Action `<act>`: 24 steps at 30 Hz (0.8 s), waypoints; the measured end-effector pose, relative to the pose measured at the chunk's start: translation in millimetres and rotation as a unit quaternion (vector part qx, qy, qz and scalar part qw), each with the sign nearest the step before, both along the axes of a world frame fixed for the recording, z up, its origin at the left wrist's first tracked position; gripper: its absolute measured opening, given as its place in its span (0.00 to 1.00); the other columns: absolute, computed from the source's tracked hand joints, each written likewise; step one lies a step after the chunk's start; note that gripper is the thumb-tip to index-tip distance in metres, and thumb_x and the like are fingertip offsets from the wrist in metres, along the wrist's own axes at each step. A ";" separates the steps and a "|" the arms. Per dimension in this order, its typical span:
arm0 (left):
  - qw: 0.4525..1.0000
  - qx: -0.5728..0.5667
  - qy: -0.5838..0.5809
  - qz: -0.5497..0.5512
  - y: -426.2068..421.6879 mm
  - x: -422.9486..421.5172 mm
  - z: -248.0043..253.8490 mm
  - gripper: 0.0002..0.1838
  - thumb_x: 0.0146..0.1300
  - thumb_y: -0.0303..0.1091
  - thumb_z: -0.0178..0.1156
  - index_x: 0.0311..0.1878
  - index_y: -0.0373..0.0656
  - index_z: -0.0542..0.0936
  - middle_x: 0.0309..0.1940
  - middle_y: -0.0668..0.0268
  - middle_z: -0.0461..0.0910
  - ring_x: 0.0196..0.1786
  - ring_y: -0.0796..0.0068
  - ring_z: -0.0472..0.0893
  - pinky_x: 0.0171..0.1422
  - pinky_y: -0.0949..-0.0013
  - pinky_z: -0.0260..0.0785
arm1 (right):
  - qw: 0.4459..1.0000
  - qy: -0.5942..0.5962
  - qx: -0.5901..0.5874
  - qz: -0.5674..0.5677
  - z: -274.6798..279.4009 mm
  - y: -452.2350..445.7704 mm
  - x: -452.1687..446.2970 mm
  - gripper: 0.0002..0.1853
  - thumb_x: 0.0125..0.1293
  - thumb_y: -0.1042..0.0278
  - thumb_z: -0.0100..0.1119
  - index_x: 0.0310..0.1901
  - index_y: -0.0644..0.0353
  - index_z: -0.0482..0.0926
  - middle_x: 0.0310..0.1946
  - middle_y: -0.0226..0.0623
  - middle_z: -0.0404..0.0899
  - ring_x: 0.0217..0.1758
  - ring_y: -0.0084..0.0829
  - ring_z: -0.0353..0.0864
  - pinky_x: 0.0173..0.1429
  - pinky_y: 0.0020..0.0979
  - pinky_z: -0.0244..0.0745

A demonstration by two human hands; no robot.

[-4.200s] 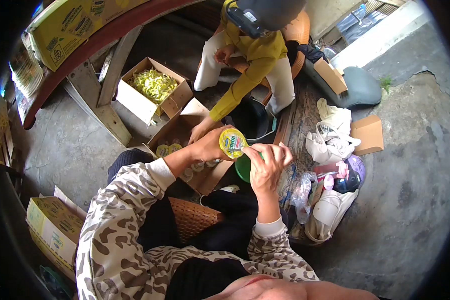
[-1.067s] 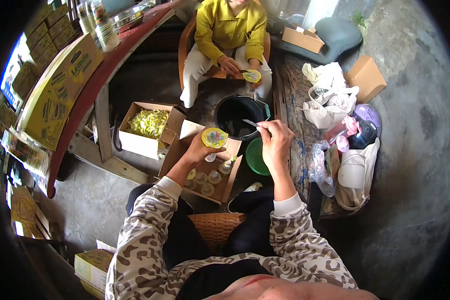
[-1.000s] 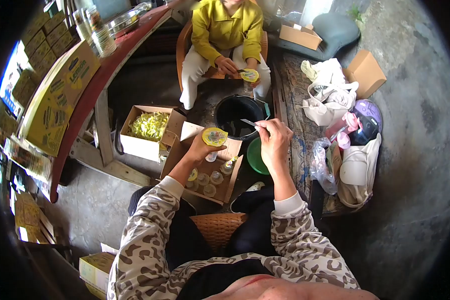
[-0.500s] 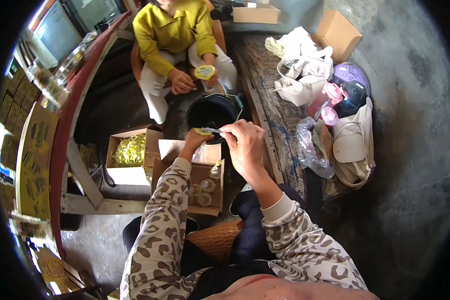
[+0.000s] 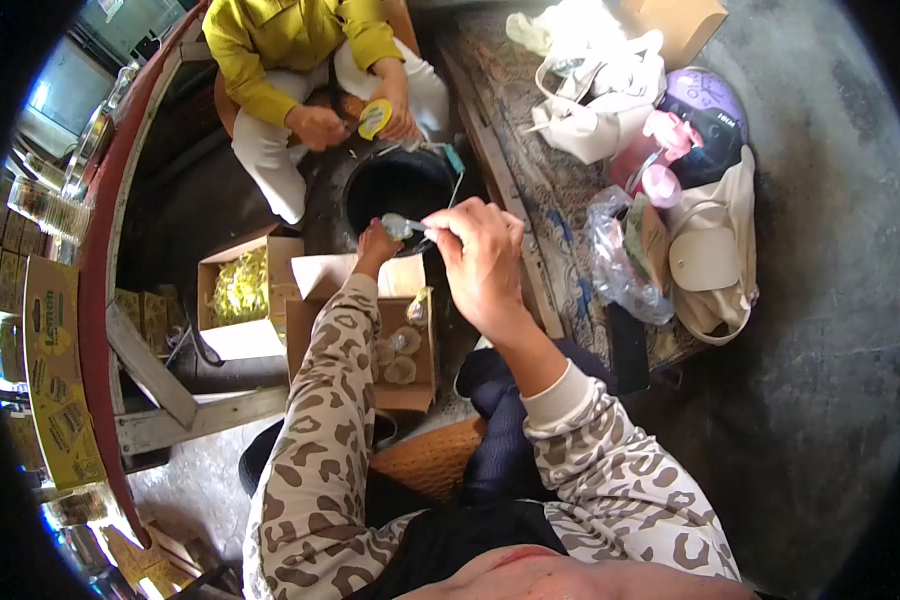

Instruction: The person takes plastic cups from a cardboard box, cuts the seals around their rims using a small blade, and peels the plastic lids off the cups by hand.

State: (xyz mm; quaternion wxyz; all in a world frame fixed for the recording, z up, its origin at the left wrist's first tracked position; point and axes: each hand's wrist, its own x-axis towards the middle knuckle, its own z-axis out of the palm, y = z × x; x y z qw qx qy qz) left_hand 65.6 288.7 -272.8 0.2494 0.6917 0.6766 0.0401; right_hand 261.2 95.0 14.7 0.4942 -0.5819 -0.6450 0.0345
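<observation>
My left hand (image 5: 374, 243) is closed around a small clear plastic cup (image 5: 397, 226), tipped over the black bucket (image 5: 390, 185). Just to its right, my right hand (image 5: 480, 262) pinches a thin greyish tool (image 5: 422, 227) like a small blade, its tip close to the cup. I cannot tell whether tool and cup touch. Below my left hand stands an open cardboard box (image 5: 426, 375) with several clear cups (image 5: 400, 367) in it.
Across the bucket sits a person in a yellow-green shirt (image 5: 290, 50), holding a yellow-lidded cup (image 5: 374, 120). A carton of yellow scraps (image 5: 242, 285) is at left. Bags (image 5: 705, 260), a pink bottle (image 5: 660, 150) and a purple helmet (image 5: 705, 100) lie on the patterned platform at right.
The cup in my left hand has tipped over the bucket; its yellow lid no longer faces up. My right hand stays beside it with the tool. My view has shifted slightly.
</observation>
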 end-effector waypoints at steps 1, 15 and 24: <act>0.999 -0.014 0.033 -0.025 -4.6 -1.0 8.3 0.41 0.45 0.48 0.79 0.61 0.42 0.72 0.58 0.51 0.78 0.65 0.46 0.75 0.67 0.51 0.70 | 1.000 -0.004 -0.004 -0.005 -1.3 -0.3 -0.7 0.05 0.60 0.72 0.66 0.37 0.50 0.83 0.32 0.28 0.77 0.40 0.35 0.77 0.53 0.38 0.62; 0.983 0.182 -0.025 -0.013 -50.7 -8.1 48.9 0.30 0.51 0.39 0.73 0.58 0.50 0.75 0.55 0.51 0.74 0.60 0.42 0.75 0.64 0.47 0.71 | 1.000 0.020 0.003 0.005 -9.7 0.2 -11.1 0.07 0.59 0.75 0.67 0.38 0.50 0.83 0.32 0.28 0.78 0.40 0.35 0.78 0.51 0.39 0.65; 0.989 0.097 0.084 -0.072 -33.1 -5.9 38.4 0.27 0.58 0.45 0.67 0.60 0.46 0.76 0.52 0.48 0.74 0.54 0.42 0.79 0.55 0.46 0.76 | 1.000 0.014 0.025 0.005 -11.0 5.3 -8.4 0.07 0.58 0.73 0.68 0.37 0.51 0.82 0.32 0.32 0.78 0.39 0.39 0.79 0.45 0.41 0.69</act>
